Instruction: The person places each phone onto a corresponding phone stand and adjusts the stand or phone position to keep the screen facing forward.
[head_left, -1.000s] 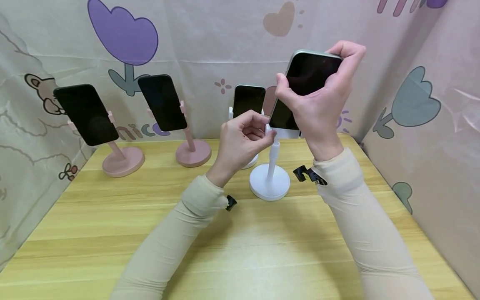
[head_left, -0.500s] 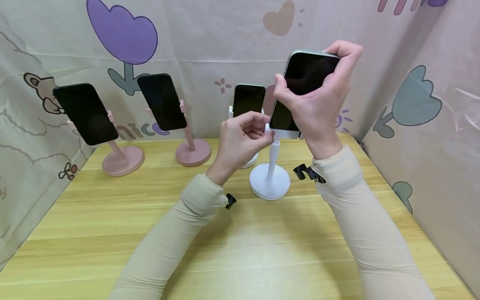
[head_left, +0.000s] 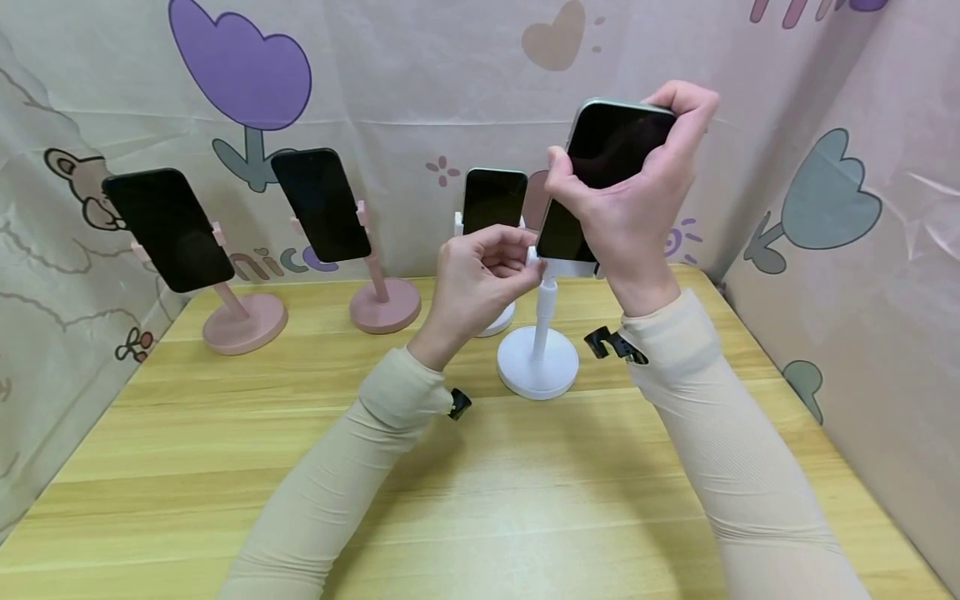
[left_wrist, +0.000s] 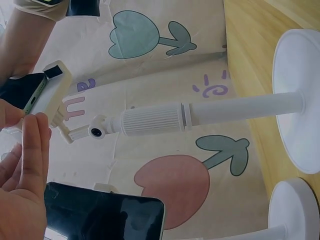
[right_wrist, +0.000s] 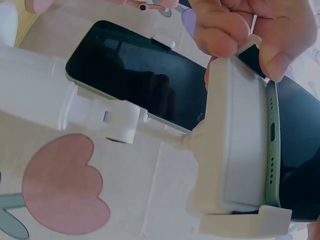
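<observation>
A green-edged smartphone [head_left: 615, 150] with a dark screen leans against the holder of a white phone stand [head_left: 542, 333]. My right hand [head_left: 637, 196] grips this phone across its front, thumb on the left edge and fingers at the upper right. My left hand [head_left: 483, 275] pinches the side arm of the stand's clamp [right_wrist: 252, 55], beside the phone's lower left corner. In the right wrist view the phone's bottom edge [right_wrist: 272, 145] lies against the holder, and the opposite clamp arm [right_wrist: 250, 223] hooks toward its side. My right fingers are partly hidden behind the phone.
Behind my left hand, another phone [head_left: 495, 196] sits in a second white stand [head_left: 501, 323]. Two pink stands [head_left: 246, 325] [head_left: 386, 308] at the left hold dark phones [head_left: 171, 229] [head_left: 321, 204]. A patterned cloth backs the wooden table [head_left: 480, 500].
Both hands keep their holds on the phone and the clamp. The head view has drifted slightly, and the right hand with the phone sits a touch further left.
</observation>
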